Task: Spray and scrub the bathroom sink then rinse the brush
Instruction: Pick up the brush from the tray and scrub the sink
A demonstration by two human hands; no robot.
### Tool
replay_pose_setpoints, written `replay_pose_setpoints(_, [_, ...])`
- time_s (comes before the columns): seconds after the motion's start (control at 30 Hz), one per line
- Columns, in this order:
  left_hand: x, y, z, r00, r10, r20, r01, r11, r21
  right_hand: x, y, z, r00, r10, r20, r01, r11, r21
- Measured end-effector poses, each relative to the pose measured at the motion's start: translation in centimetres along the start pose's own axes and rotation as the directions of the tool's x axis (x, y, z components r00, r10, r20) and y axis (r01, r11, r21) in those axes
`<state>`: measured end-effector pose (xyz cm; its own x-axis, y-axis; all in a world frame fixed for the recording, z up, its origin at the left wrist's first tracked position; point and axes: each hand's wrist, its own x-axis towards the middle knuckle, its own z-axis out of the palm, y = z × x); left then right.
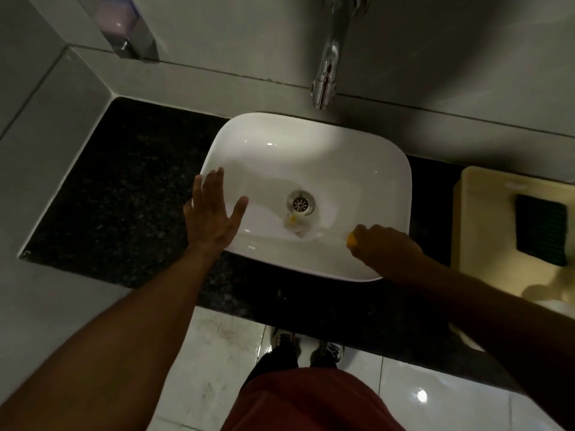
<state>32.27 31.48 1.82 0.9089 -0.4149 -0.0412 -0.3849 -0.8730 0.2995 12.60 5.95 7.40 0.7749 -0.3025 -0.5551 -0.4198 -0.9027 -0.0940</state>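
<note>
Head view suggests scrubbing is under way: the right hand, its grip closed on a yellow brush at the glossy white sink's near wall, must next work round the basin, while the left hand rests spread flat and empty on the rounded rim above the speckled dark bench.

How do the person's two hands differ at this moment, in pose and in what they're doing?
The left hand is open, fingers spread, palm down at the white sink's left rim; the right hand is closed in a fist at the near right rim. The left hand holds nothing; the right hand grips a small yellow object, mostly hidden. Both are bare and reach over the sink.
</note>
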Motion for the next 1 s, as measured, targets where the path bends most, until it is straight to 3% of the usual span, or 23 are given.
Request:
replay_pose_setpoints(0.17, [1.2,0.9,0.5,1.0,0.001,0.016,-0.002,1.0,0.023,0.6,-1.9,-0.4,0.99,-0.113,-0.085,0.113,0.994,0.003])
replay_pose_setpoints(0.23, [1.2,0.9,0.6,1.0,0.007,0.007,-0.007,1.0,0.015,-0.9,0.3,-0.1,0.987,-0.154,-0.051,0.148,0.984,-0.098])
replay_pose_setpoints(0.33, [1.1,0.7,0.8,1.0,0.014,0.006,-0.014,1.0,0.008,-2.0,5.1,-1.3,0.999,-0.034,-0.039,0.029,0.992,-0.126])
replay_pose_setpoints(0.43, [1.2,0.8,0.9,1.0,0.018,0.01,-0.018,0.999,0.033,-0.6,4.4,-2.8,0.991,0.112,-0.067,-0.114,0.993,-0.014])
replay_pose_setpoints(0.53, [1.2,0.9,0.8,1.0,0.012,0.021,-0.012,0.999,0.032,0.1,1.6,-2.4,0.992,0.116,-0.056,-0.108,0.987,0.121])
replay_pose_setpoints(0.7, [1.2,0.5,1.1,1.0,0.017,0.018,-0.017,1.0,0.02,-0.8,3.4,-1.4,0.99,0.138,-0.038,-0.131,0.98,0.148])
replay_pose_setpoints(0.8, [1.3,0.7,0.9,1.0,0.02,0.012,-0.02,1.0,0.015,-1.3,2.8,-0.9,0.996,0.082,-0.036,-0.075,0.983,0.167])
replay_pose_setpoints(0.97, [1.4,0.8,0.8,1.0,0.022,0.01,-0.022,1.0,-0.001,-3.2,0.7,3.0,0.992,-0.125,0.009,0.125,0.991,-0.04])
replay_pose_setpoints(1.0, [1.4,0.9,0.9,1.0,0.029,0.011,-0.029,1.0,0.002,-2.3,-0.3,2.8,0.985,-0.161,-0.068,0.16,0.987,-0.017])
